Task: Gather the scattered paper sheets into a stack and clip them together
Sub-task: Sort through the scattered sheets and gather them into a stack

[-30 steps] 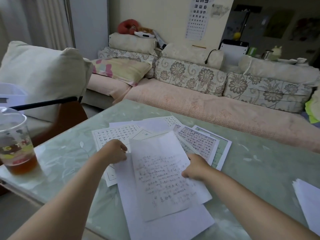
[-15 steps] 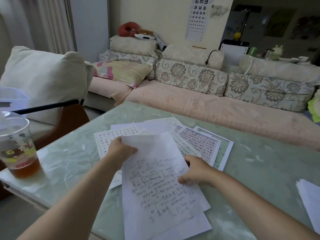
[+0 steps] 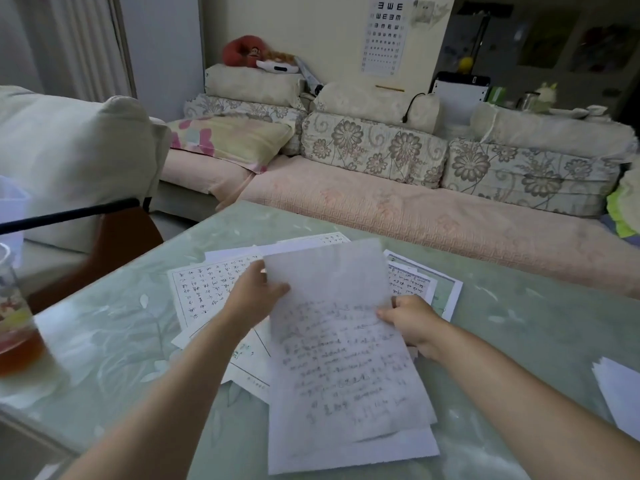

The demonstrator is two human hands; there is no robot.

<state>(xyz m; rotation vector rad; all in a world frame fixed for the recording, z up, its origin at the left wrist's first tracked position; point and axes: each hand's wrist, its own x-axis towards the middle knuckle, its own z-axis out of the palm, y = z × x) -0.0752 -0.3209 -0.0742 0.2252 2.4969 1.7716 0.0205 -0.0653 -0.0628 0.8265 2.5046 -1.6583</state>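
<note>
A handwritten sheet (image 3: 343,355) is lifted at its far end above the pale green table (image 3: 104,341). My left hand (image 3: 256,296) pinches its left edge and my right hand (image 3: 412,320) pinches its right edge. A blank white sheet (image 3: 346,455) lies directly under it, near the front edge. Several printed sheets (image 3: 204,289) lie overlapped beneath and behind, and a green-bordered sheet (image 3: 446,289) sticks out on the right. No clip is in sight.
A plastic cup of brown tea (image 3: 17,334) stands at the table's left edge. More white paper (image 3: 620,389) lies at the right edge. A pink-covered sofa (image 3: 415,216) with floral cushions runs behind the table; a cushioned chair (image 3: 69,161) sits at left.
Both hands have raised the handwritten sheet's far end and drawn it to the right over the pile. My left hand moved from the sheets underneath onto this sheet's left edge.
</note>
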